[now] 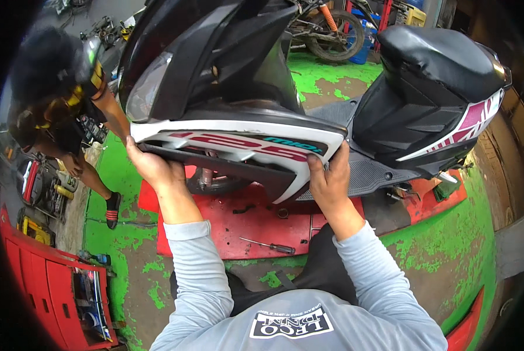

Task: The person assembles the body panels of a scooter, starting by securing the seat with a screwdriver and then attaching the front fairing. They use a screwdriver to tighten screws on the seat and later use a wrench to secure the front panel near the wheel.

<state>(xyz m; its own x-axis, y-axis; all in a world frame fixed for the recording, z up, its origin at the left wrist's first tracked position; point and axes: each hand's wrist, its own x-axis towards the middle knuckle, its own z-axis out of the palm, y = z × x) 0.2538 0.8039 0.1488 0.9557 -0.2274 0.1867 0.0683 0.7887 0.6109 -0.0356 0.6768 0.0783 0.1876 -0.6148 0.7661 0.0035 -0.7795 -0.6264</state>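
Note:
Between my two hands is the white side fairing panel (227,125) of a black scooter (238,64), with pink and teal graphics and a dark lower edge. It lies against the scooter's front body; whether it is fastened there I cannot tell. My left hand (153,167) grips its front end below the headlight (149,90), most fingers hidden behind. At the rear end, my right hand (332,178) holds the panel with the thumb on its outer face and the fingers at its edge. Part of the front wheel (215,182) shows beneath the panel.
A screwdriver (282,249) lies on the red lift platform (215,234) below the scooter. Another person (57,88) leans at the left, one arm toward the scooter's front. A red tool cabinet (36,286) stands lower left; another motorcycle (332,35) is behind.

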